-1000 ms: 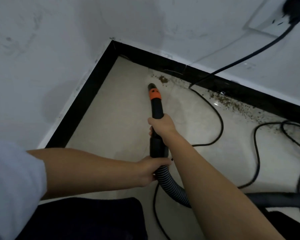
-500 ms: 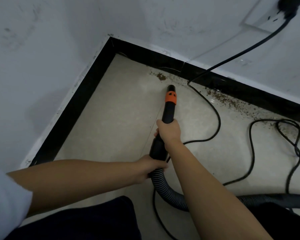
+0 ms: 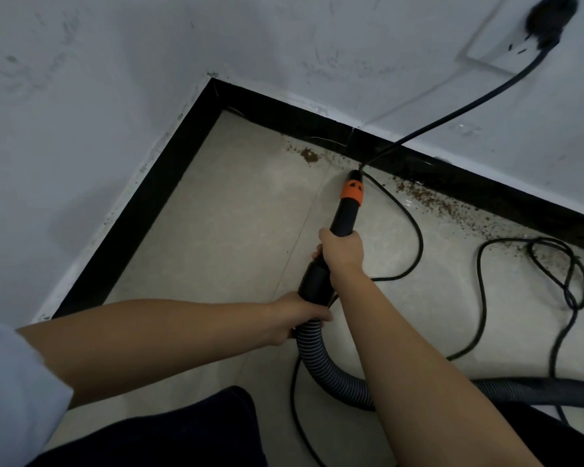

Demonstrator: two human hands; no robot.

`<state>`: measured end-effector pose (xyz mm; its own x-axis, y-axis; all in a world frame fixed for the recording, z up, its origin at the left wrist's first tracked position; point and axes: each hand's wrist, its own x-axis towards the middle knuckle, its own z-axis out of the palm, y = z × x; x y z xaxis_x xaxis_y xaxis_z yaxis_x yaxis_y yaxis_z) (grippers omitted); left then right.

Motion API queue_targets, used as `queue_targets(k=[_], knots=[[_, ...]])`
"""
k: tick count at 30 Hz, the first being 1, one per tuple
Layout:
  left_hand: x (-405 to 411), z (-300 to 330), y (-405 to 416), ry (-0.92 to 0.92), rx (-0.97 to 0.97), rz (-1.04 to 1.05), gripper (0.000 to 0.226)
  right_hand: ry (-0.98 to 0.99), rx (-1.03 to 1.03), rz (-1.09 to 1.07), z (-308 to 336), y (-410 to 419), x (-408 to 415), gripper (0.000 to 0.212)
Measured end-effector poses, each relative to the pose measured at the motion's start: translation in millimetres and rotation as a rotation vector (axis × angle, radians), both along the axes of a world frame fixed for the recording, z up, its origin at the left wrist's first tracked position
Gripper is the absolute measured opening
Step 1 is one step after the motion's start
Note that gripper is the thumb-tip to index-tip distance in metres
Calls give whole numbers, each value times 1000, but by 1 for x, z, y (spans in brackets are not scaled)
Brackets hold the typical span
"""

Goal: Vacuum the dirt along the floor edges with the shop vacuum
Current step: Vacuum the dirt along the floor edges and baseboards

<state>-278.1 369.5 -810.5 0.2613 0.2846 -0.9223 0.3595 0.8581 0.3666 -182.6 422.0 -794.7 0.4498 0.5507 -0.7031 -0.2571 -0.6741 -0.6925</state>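
Observation:
A black vacuum nozzle (image 3: 344, 217) with an orange band (image 3: 352, 192) points at the black baseboard (image 3: 479, 187) along the back wall. Its tip sits at the floor edge, between two patches of brown dirt: a small clump (image 3: 309, 156) to its left and a longer trail (image 3: 432, 203) to its right. My right hand (image 3: 343, 252) grips the nozzle tube from above. Lower down, where the tube meets the ribbed grey hose (image 3: 321, 355), my left hand (image 3: 297, 318) holds it.
A black power cord (image 3: 418, 241) runs from a wall socket (image 3: 506, 52) at the top right, past the nozzle tip, and loops in coils (image 3: 567, 284) over the beige tile floor on the right. The room corner (image 3: 216, 92) lies to the left. Dark trousers fill the bottom.
The nozzle has swung right and forward, from near the small dirt clump to the baseboard where the cord meets the floor. Both hands kept their grip.

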Motion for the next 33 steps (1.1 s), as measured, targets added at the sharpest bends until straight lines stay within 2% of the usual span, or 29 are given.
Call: queue_targets(k=[9, 14, 21, 26, 33], knots=[[-8, -6, -8, 3, -49, 181, 22, -28, 3, 252, -5, 12, -25, 20], [-12, -1, -1, 0, -12, 219, 8, -28, 8, 335, -4, 25, -34, 23], [-11, -8, -4, 57, -19, 198, 36, -9, 11, 262, -3, 17, -28, 20], [-1, -6, -8, 34, -28, 101, 11, 5, 6, 103, -4, 3, -9, 15], [15, 2, 2, 2, 2, 58, 16, -20, -3, 7, -2, 5, 12, 15]])
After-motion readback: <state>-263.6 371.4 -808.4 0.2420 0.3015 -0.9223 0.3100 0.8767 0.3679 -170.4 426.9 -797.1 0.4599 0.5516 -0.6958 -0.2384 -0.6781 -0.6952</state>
